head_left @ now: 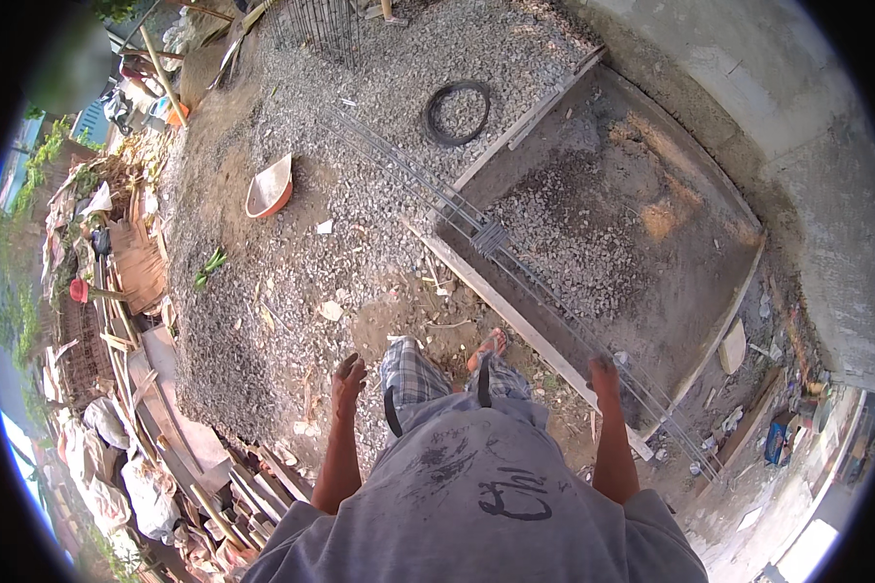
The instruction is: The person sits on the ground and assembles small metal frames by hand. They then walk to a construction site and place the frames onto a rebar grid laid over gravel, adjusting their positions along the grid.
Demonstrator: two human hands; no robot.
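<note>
Steel rods point(493, 239) slanted across the wooden frame point(515, 319), ahead and to your right. Your left hand point(348, 377) hung empty, fingers loosely apart; your right hand point(604, 377) overlapped the rods, its grip impossible to tell. You seemed between holds; gripping probably called for bending.

Bright daylight falls while fisheye distortion bends edges.

Bars point(447, 199) lie across the frame point(501, 308); on the ground point(350, 253) to its left, a coil point(432, 117), then a basin point(270, 188).
</note>
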